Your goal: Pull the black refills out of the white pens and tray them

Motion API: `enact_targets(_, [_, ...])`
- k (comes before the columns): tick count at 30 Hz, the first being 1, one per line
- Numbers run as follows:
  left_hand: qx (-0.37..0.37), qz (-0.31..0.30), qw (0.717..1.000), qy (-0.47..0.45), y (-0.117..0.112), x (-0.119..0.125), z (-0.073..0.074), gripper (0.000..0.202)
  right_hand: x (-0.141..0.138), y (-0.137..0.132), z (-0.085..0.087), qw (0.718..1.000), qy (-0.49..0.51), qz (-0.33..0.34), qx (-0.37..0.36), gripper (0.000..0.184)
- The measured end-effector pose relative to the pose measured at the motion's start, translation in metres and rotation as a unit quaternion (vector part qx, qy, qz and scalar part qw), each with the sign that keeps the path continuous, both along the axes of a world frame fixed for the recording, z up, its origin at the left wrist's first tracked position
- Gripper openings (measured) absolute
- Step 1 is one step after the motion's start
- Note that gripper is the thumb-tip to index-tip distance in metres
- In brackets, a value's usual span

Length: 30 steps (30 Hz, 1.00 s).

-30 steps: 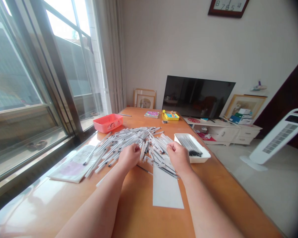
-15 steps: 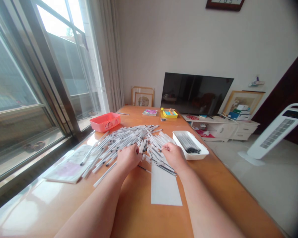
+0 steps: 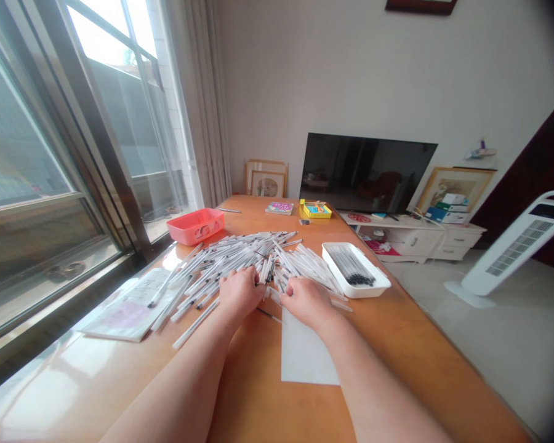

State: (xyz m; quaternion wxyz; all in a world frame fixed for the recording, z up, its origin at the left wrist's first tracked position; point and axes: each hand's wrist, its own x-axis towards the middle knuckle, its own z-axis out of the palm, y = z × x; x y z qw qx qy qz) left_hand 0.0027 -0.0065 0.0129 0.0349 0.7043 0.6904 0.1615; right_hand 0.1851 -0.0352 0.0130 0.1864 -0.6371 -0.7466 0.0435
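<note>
Dozens of slim white plastic pens [image 3: 226, 261] heaped on a wooden table [image 3: 258, 400]: light, stiff, slippery, best gripped mid-barrel. Left hand [image 3: 240, 293] and right hand [image 3: 306, 301] spread on heap, no pinch visible.

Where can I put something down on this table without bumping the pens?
Bare table wood shows between the forearms, beside the white paper sheet, and right of the sheet, below the white tray. Another patch lies between the pink basket and the book. The middle is crowded: the pen pile meets the left hand and right hand.
</note>
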Motion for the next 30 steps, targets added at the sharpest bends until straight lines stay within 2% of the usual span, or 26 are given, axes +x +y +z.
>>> enact_targets(12, [-0.006, -0.004, 1.0, 0.007, 0.002, 0.002, 0.002, 0.014, 0.002, 0.008, -0.009, 0.997, 0.017, -0.069, -0.005, 0.01])
enact_targets(16, [-0.003, -0.007, 1.0, 0.01, 0.002, 0.002, 0.002, 0.012, 0.006, 0.012, -0.013, 0.993, 0.095, -0.072, -0.002, 0.013])
enact_targets(19, [0.005, -0.015, 1.0, 0.009, 0.002, 0.001, -0.001, 0.012, 0.009, 0.014, -0.015, 0.982, 0.177, -0.052, 0.029, 0.013])
enact_targets(23, [0.01, -0.019, 1.0, 0.012, 0.004, 0.0, -0.004, 0.014, 0.012, 0.019, -0.017, 0.957, 0.278, -0.043, 0.064, 0.014])
enact_targets(26, [0.002, -0.014, 1.0, 0.012, 0.005, 0.0, -0.003, 0.014, 0.015, 0.022, -0.018, 0.93, 0.361, -0.053, 0.052, 0.015])
enact_targets(30, [-0.008, -0.012, 1.0, -0.005, 0.006, -0.003, 0.001, 0.014, 0.019, 0.024, -0.015, 0.867, 0.495, -0.048, 0.012, 0.036])
